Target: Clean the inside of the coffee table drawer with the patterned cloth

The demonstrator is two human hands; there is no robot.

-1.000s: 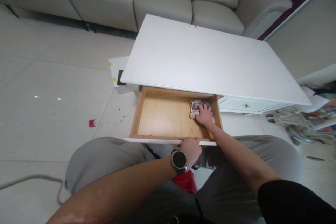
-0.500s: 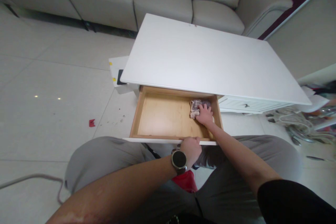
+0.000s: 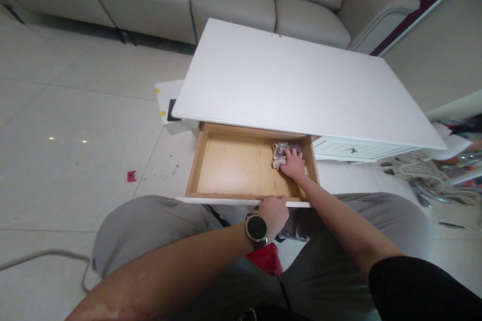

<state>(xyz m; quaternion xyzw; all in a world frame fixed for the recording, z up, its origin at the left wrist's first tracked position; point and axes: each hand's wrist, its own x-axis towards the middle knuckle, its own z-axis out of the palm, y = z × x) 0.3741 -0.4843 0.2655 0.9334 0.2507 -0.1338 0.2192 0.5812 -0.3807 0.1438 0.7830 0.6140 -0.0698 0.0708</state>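
A wooden drawer (image 3: 233,163) with a white front is pulled out of a white coffee table (image 3: 293,80). My left hand (image 3: 274,213), with a watch (image 3: 256,227) on its wrist, is closed over the top edge of the drawer front. Inside the drawer, at its right end, my right hand (image 3: 293,165) presses on a crumpled patterned cloth (image 3: 280,150), fingers spread over it. The palm hides part of the cloth. Wood grain shows across the drawer bottom to the left of the cloth.
A grey sofa (image 3: 233,5) stands behind the table. A white box (image 3: 165,93) is by the table's left end. A red scrap (image 3: 131,176) and a hose (image 3: 48,253) lie on the floor at left; coiled cables (image 3: 425,175) are at right.
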